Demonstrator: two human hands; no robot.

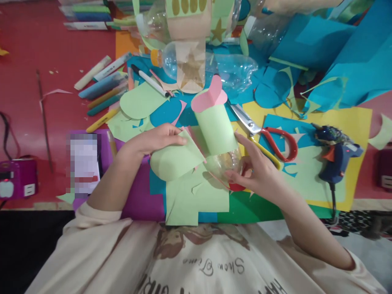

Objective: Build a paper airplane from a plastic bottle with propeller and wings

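My left hand (167, 139) pinches a light green paper cutout (174, 159) with one rounded end; a strip of pink shows along its straight edge. In my right hand (252, 165) is the clear lower part of a plastic bottle (225, 163), gripped between thumb and fingers. Light green paper (216, 128) wraps the bottle's middle, and a pink paper piece (210, 98) with a raised flap sits at its far end. The cutout is close to the bottle's left side; I cannot tell whether they touch. Scissors (251, 126) with red and yellow handles lie just beyond my right hand.
A blue glue gun (335, 161) with a cord lies at the right. Markers (104, 87) are spread at the left, near a phone (84, 163). Farther back lies a bottle with an orange cap (156, 58). Green paper scraps (196, 196) and blue sheets (346, 65) cover much of the red table.
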